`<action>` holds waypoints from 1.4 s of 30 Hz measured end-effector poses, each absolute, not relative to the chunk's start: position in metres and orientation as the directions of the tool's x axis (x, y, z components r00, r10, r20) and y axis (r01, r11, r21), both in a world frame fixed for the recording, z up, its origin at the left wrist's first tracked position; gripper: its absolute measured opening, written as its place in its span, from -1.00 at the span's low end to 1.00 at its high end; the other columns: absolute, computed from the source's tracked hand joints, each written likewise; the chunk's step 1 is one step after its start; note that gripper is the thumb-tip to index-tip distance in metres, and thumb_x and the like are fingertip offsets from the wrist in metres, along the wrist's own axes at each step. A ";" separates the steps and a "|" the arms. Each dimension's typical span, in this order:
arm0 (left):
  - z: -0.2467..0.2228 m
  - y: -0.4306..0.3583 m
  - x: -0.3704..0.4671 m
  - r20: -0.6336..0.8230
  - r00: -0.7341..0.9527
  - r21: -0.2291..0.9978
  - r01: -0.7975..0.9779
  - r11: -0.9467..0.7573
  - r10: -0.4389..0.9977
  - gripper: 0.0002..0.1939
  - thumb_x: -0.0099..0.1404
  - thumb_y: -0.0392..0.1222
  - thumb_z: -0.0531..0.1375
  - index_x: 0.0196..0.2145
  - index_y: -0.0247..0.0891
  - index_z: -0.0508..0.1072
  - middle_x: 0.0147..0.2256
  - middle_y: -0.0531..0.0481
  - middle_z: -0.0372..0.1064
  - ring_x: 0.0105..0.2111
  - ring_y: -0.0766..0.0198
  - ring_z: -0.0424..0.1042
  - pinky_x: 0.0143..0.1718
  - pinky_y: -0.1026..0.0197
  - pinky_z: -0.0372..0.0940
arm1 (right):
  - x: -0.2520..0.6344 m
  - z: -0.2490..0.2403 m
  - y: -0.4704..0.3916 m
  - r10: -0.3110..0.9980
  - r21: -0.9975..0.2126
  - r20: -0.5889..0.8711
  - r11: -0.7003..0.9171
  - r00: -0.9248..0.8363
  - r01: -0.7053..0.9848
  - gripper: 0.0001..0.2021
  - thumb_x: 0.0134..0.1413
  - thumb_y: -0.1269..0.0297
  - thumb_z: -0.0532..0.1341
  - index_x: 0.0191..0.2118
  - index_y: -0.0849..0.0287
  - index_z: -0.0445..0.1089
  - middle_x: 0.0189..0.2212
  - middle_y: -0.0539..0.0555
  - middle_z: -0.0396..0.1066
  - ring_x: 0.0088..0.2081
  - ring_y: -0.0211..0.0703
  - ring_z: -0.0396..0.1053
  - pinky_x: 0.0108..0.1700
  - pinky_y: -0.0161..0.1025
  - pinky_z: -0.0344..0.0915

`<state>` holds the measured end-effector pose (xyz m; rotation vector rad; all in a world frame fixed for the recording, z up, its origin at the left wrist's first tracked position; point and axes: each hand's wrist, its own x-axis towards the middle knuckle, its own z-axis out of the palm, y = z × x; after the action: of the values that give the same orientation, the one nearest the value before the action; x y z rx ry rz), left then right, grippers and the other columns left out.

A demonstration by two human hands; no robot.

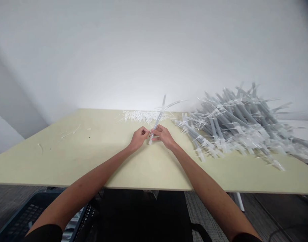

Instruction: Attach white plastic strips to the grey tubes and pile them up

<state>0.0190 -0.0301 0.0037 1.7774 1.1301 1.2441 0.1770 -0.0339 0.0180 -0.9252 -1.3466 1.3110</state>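
Over the middle of the table, my right hand (164,136) grips a clear plastic tube (157,120) near its lower end. The tube stands tilted, its top leaning right and away from me, and a thin clear strand curves off to the right from its upper part. My left hand (139,137) is closed in a pinch right beside the tube's lower end. What its fingertips hold is too small to make out. Behind both hands lies a loose heap of white cable ties (140,116).
A large pile of grey-clear tubes with cable ties on them (234,117) covers the table's right side. A few stray cable ties (73,131) lie at the left on the pale yellow table (93,158). A dark plastic basket (23,215) stands below, front left. A white wall rises behind.
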 end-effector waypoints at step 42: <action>0.010 -0.034 0.024 0.301 0.211 0.914 0.214 -0.344 0.930 -0.67 0.15 0.06 0.11 -0.33 -0.29 0.42 -0.30 -0.05 0.42 -0.31 0.24 0.35 -0.30 0.24 0.19 | 0.177 0.009 -0.021 0.952 -0.929 0.299 0.273 -0.070 -0.250 -0.73 -0.23 0.16 0.34 -0.35 0.19 0.46 -0.44 0.07 0.44 -0.34 -0.17 0.34 -0.14 -0.15 0.22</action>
<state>0.0243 -0.0344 0.0096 1.7208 1.0784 1.1820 0.1768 -0.0214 0.0091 -0.7685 -1.2314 1.1700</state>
